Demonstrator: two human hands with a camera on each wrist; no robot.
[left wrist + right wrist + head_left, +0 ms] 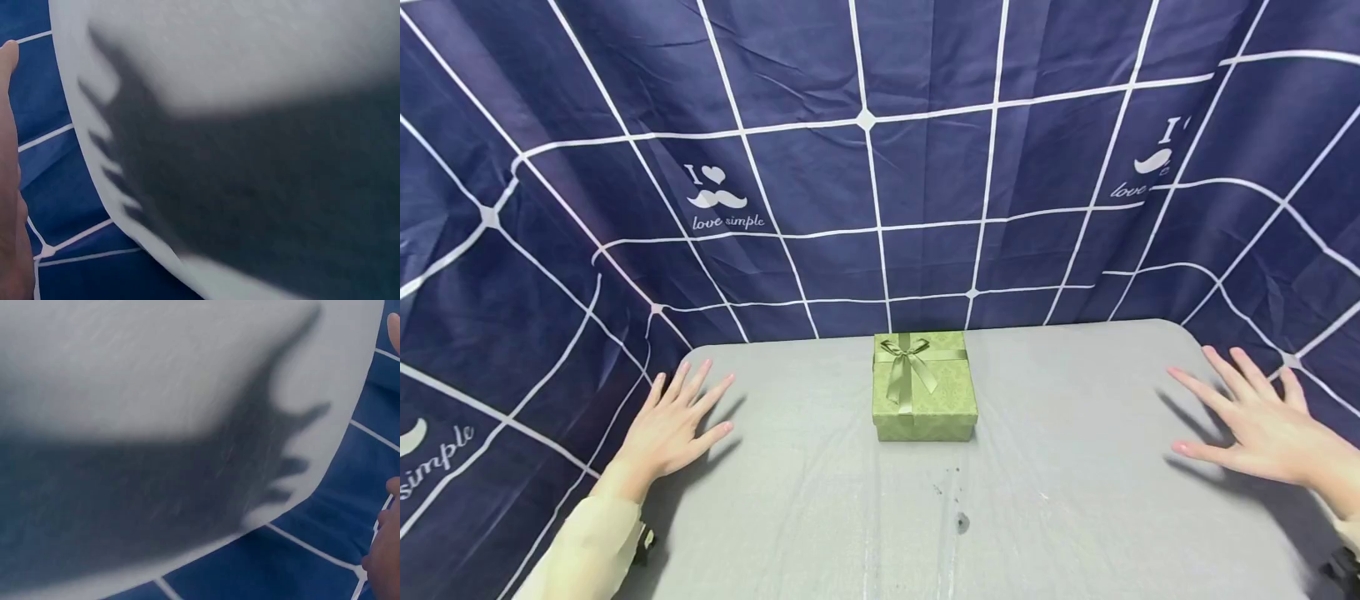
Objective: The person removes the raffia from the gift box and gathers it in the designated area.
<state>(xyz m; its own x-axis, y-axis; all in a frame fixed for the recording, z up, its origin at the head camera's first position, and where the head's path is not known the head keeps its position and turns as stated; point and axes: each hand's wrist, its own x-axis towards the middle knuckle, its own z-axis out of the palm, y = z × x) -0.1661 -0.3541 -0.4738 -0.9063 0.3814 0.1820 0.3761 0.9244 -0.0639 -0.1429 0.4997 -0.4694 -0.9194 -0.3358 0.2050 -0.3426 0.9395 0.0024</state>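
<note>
blue cloth [805, 183]: hung along the left, back and right sides, with white grid lines and white moustache prints.
left sleeve [580, 546]: cream, at the lower left, a dark item at its wrist edge.
left hand [672, 427]: grip released, 5 fingers spread, raised over the left part of the grey tabletop [790, 483], casting a shadow on it.
green box [936, 396]: at the back edge of the tabletop, about midway between the 2 hands and well apart from both; lid on, sitting flat.
green ribbon [908, 354]: crossed over the lid, tied in 1 bow.
dark spot [962, 523]: on the tabletop, nearer than the box.
right hand [1262, 429]: grip released, 5 fingers spread, raised over the tabletop's right part, shadow below.
</note>
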